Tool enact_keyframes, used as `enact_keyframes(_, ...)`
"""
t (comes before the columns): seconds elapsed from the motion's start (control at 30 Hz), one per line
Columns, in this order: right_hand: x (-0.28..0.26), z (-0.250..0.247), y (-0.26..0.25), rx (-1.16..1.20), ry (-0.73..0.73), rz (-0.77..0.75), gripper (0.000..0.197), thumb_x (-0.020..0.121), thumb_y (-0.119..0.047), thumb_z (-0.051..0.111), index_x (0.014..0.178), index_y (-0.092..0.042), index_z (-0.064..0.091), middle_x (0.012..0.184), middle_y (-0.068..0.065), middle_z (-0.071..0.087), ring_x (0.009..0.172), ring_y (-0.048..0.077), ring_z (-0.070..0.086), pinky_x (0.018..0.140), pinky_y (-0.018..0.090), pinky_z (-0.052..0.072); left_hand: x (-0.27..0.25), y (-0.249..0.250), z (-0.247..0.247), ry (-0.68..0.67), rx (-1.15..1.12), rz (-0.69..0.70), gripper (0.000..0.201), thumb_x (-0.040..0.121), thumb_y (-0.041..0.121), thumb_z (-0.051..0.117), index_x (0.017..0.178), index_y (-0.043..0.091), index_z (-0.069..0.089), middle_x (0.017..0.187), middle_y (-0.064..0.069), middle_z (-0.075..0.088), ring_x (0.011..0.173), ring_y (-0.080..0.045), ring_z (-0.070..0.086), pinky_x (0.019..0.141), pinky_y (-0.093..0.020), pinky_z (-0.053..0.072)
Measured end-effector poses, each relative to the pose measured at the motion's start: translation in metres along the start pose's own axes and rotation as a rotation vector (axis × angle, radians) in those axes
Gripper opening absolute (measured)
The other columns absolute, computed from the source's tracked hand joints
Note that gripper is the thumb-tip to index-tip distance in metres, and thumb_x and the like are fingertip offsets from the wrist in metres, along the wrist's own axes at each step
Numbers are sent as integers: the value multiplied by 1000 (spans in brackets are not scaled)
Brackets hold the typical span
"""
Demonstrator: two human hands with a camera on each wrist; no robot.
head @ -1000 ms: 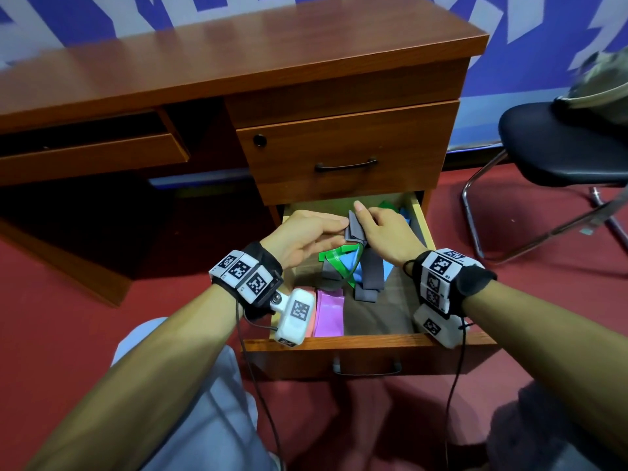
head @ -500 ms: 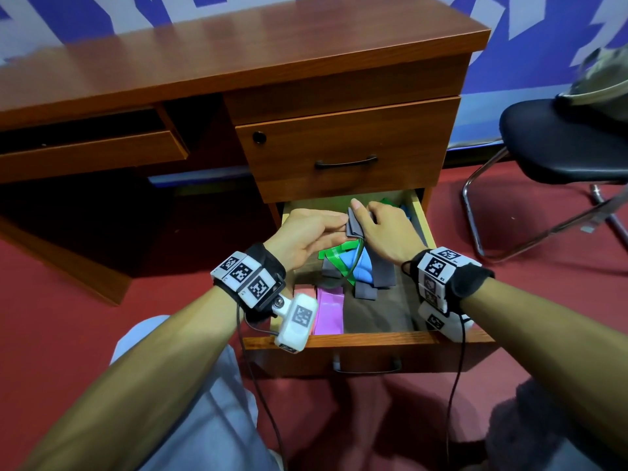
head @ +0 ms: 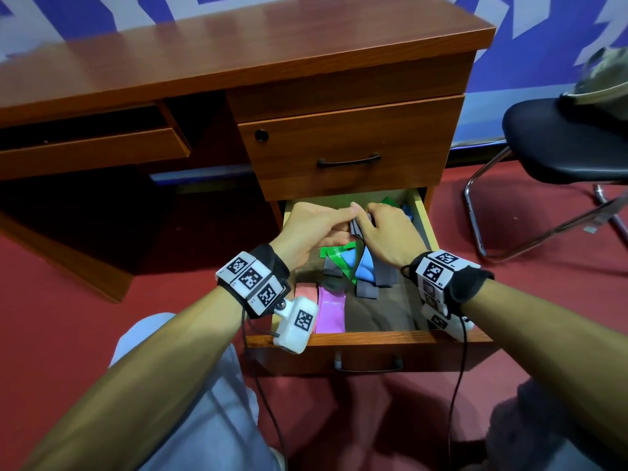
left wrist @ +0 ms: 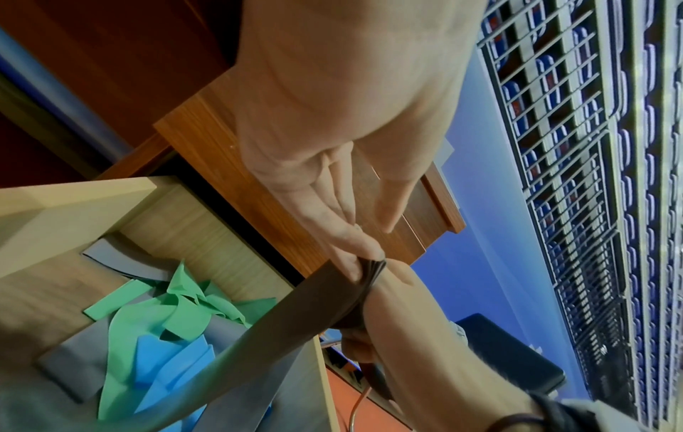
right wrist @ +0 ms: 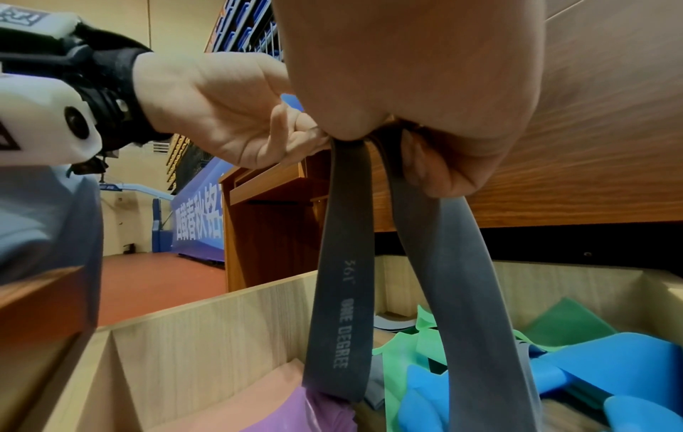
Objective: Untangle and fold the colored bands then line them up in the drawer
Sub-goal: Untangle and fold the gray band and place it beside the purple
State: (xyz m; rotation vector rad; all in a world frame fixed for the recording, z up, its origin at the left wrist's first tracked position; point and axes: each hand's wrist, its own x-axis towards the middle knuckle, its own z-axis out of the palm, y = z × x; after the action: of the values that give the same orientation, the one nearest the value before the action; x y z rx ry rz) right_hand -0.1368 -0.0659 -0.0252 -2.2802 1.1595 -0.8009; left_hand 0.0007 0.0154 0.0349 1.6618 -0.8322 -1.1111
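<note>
Above the open bottom drawer (head: 373, 337), both hands hold up one grey band (head: 367, 287). My left hand (head: 341, 220) pinches its top fold, and my right hand (head: 370, 219) grips it right beside. The right wrist view shows the grey band (right wrist: 343, 277) hanging in two strands, printed "ONE DEGREE". Under it lie a tangled green band (head: 336, 256) and a blue band (head: 365, 266). A folded purple band (head: 331, 311) and a pink band (head: 306, 292) lie side by side at the front left. The left wrist view shows my fingertips (left wrist: 364, 263) pinching the grey band (left wrist: 295, 315).
A shut drawer with a dark handle (head: 348, 161) sits directly above the hands. Another grey band (left wrist: 122, 260) lies at the drawer's back. A black chair (head: 564, 141) stands at the right on the red floor. My knees are below the drawer front.
My left hand's fingers have closed in on the top of the grey band next to my right hand. Both hands have risen slightly toward the drawer's back.
</note>
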Motion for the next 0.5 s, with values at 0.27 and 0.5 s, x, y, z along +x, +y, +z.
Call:
enact_keyframes(0.27,14,-2,6,172,-96,123,46,107,-50,23,89,-14,45,88,8,53,90,29,51,82,39,37,4,14,-5,229,12,145,9,86,2,69,79,-2,74,69,-11,63,53,-14,57,52,-22,56)
enact_keyframes(0.5,4,5,21,-300,-1121,226,27,103,-18,42,115,-9,64,99,8,65,70,12,71,54,17,54,14,23,-38,443,-27,373,24,92,16,66,69,13,73,52,14,59,46,-7,55,53,-26,50)
